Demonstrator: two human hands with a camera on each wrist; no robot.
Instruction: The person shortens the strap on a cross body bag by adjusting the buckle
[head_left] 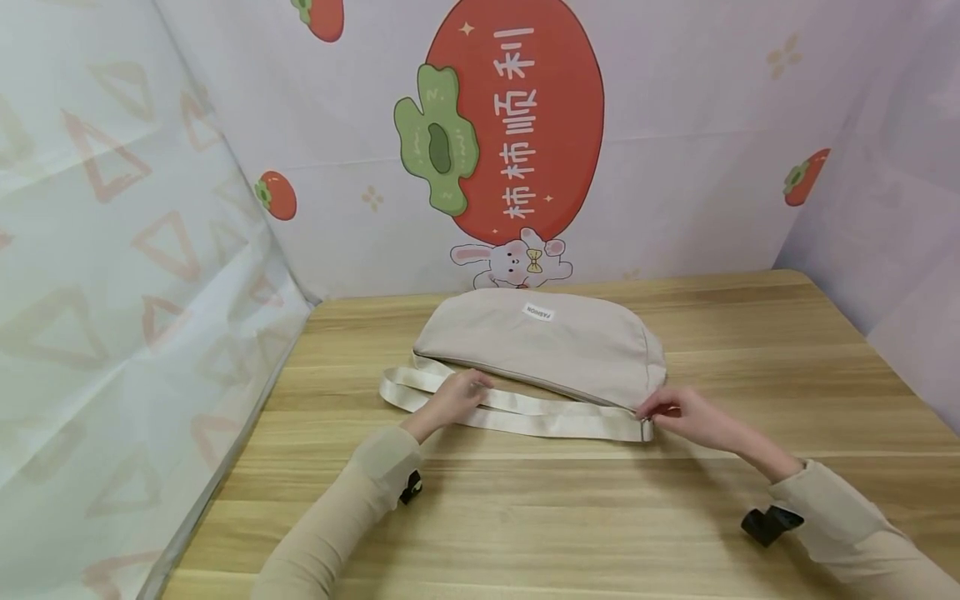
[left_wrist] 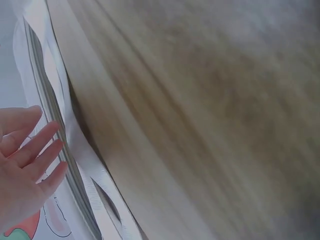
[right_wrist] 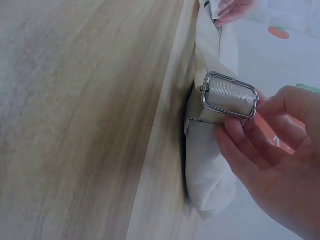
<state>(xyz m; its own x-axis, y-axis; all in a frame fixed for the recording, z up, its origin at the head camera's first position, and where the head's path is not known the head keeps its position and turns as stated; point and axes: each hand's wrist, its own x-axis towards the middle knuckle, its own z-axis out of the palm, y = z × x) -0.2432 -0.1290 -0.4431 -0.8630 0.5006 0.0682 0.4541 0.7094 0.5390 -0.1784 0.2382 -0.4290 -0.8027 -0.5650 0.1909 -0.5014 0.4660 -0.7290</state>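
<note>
A beige half-moon bag with a small white label lies on the wooden table, its dark zipper edge toward me. Along that edge runs its cream webbing strap, looped at the left end. My right hand pinches the strap's right end at a rectangular metal slide buckle, with thumb and fingertips at the buckle's side. Over the strap's left part hovers my left hand. Its fingers are spread and loosely extended beside the zipper, and nothing shows in its grasp.
The wooden table extends in front of the bag and to both sides. Behind it hangs a pale backdrop printed with persimmons and a rabbit. A white patterned sheet borders the table's left edge. Black wrist mounts sit on both sleeves.
</note>
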